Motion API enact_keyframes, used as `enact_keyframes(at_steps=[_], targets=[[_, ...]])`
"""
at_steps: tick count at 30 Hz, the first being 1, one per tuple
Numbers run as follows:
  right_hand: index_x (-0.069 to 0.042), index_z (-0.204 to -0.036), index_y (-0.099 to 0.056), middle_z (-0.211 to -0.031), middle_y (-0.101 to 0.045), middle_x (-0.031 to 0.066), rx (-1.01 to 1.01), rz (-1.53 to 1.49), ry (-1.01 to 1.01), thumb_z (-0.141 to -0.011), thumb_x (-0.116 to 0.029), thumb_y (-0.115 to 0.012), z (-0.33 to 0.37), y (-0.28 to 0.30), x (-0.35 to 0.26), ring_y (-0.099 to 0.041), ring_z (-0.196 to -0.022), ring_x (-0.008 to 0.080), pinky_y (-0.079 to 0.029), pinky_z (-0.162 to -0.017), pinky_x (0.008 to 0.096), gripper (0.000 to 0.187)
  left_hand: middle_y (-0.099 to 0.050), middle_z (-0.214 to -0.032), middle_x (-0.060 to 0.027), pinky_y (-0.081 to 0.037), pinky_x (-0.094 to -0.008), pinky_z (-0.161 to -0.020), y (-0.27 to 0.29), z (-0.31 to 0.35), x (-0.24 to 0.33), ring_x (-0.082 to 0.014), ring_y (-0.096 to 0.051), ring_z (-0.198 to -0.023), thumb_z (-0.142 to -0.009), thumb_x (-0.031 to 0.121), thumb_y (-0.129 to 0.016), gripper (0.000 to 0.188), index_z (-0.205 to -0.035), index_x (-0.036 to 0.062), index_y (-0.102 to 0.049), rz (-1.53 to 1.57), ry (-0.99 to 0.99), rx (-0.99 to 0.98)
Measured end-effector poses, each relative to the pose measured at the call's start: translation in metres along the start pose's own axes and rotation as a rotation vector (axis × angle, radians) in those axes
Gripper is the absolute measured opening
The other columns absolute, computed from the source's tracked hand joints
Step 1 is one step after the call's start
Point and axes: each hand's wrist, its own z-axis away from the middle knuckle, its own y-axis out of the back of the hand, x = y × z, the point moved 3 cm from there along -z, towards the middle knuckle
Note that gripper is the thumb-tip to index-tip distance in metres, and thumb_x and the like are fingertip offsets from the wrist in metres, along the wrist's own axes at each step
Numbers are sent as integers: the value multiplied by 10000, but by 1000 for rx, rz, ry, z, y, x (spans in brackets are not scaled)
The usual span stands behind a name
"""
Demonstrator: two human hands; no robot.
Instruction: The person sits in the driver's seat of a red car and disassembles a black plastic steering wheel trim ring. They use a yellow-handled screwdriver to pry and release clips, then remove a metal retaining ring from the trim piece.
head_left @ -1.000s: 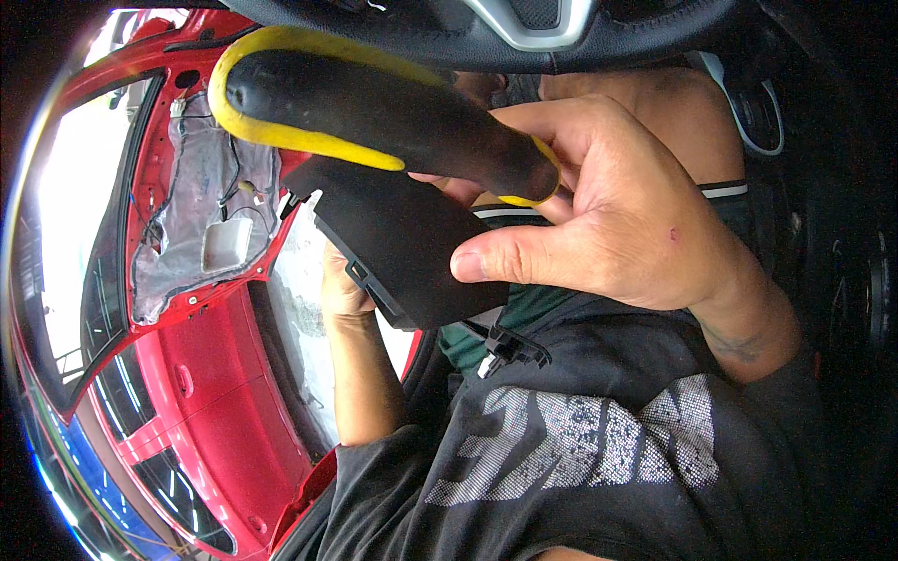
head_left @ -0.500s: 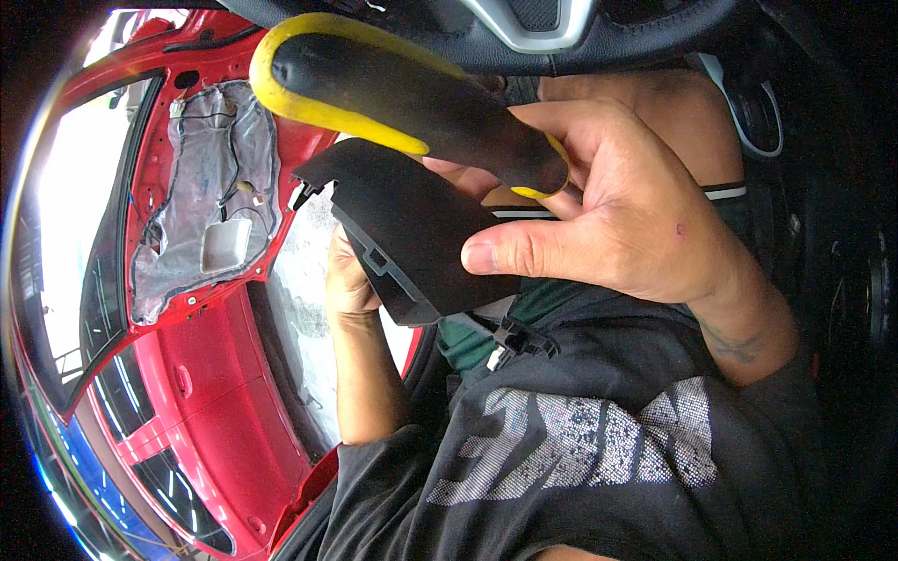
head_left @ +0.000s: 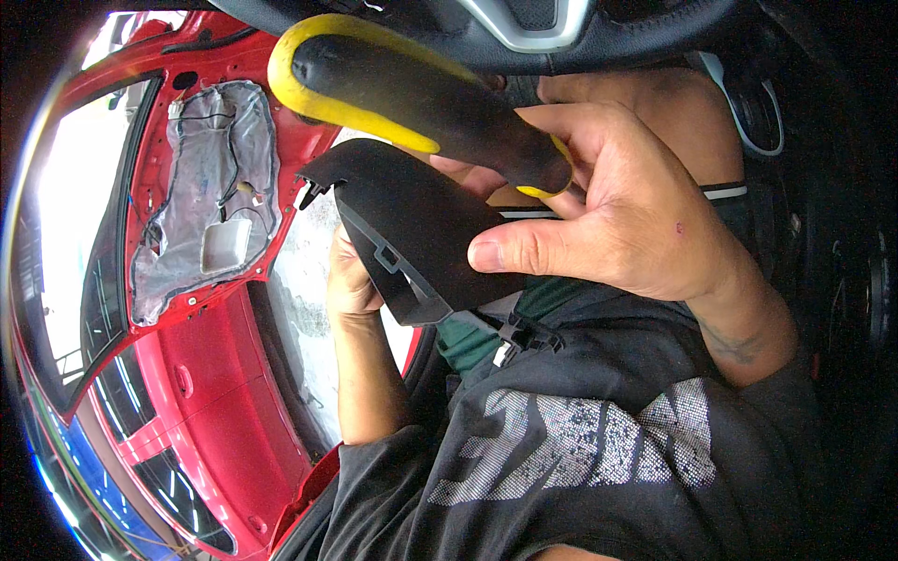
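Right now, the right hand holds a yellow-and-black tool handle in its curled fingers, its thumb lying over a black plastic panel above the lap. The left hand is at the panel's far side with most fingers hidden, so I cannot tell how firmly it grips. Because the right hand minds two things, the handle might slip and scratch the panel, or the panel might drop; the thin clips could snap if knocked. Counted: two hands, one handle, one panel, one steering wheel, one grey sheet on one open red door.
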Motion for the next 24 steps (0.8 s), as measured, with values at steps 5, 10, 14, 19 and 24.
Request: enact_keyframes(at_steps=[5, 10, 14, 19, 24], targets=[[75, -1293, -619, -1209, -707, 137, 2, -19, -24, -787, 10, -849, 2, 0, -1, -678, -1135, 177, -523, -1059, 318, 559, -740, -1115, -141, -623, -349, -787, -3, -1, 1, -224, -746, -927, -836, 55, -806, 471, -1267, 3, -622, -4, 2, -5], [67, -1288, -625, -1196, -711, 129, -7, -24, 19, -792, 10, -842, 1, 0, 4, -684, -1115, 167, -532, -1032, 304, 545, -744, -1101, -138, -623, -344, -780, -4, 0, 2, -221, -747, -917, -831, 59, -813, 468, -1257, 3, -626, -6, 1, -4], [62, -1289, -628, -1183, -714, 123, -24, -53, 10, -796, 13, -836, 1, 0, 1, -683, -1110, 160, -527, -1033, 301, 538, -748, -1089, -136, -622, -340, -774, -3, 2, 1, -218, -748, -909, -827, 63, -818, 465, -1248, 3, -630, -10, 2, 6], [63, -1289, -623, -1185, -709, 125, -6, -27, -56, -786, 4, -848, 3, 1, -2, -680, -1117, 174, -519, -1048, 314, 554, -752, -1075, -133, -622, -335, -767, -3, 4, -1, -215, -749, -898, -822, 67, -825, 462, -1238, 4, -634, -18, 1, 29], [72, -1321, -586, -1258, -676, 135, 15, 154, 6, -751, -65, -907, 6, 8, 1, -661, -1165, 197, -499, -1080, 340, 668, -759, -1012, -153, -610, -297, -725, -16, 10, 8, -200, -745, -817, -841, 71, -809, 356, -1154, 9, -651, -31, -43, 2]])
